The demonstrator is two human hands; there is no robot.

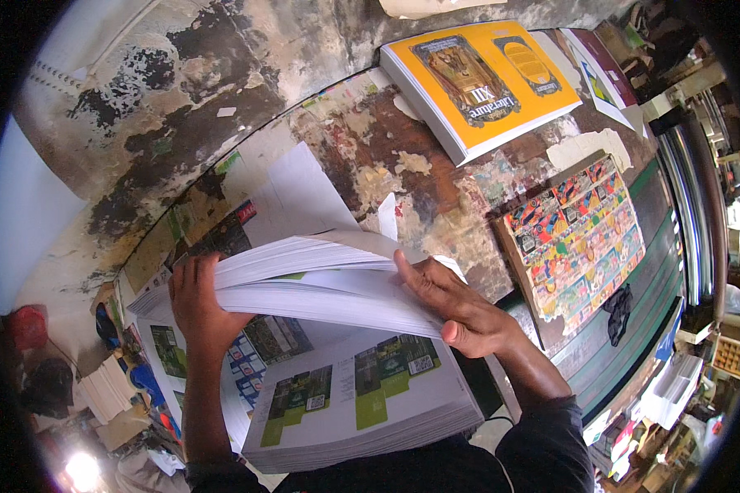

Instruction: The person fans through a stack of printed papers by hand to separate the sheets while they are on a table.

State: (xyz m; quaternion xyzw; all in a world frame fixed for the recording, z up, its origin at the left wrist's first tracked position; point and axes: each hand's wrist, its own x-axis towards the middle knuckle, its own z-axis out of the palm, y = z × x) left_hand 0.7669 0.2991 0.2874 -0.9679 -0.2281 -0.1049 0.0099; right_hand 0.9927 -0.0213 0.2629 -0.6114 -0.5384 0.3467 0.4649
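A thick sheaf of large white paper sheets [329,300] bows upward between my hands, with a gap fanned open between its upper and lower layers. My left hand [201,300] is closed around its left end, thumb toward the middle. At the right end my right hand [452,304] grips the edge, fingers stretched along it and thumb below; part of the grip is hidden. Beneath, close to my body, lies a thick stack of printed sheets [370,411] with green and dark panels. More printed sheets [168,353] lie under my left forearm.
A pile of yellow printed covers [501,90] sits at the back of the worn, paint-stained table [403,164]. To the right rests a board covered with colourful printed pictures [575,238], near a black cloth [619,312]. Loose white paper [304,193] lies behind the sheaf. A stained wall [222,74] rises behind.
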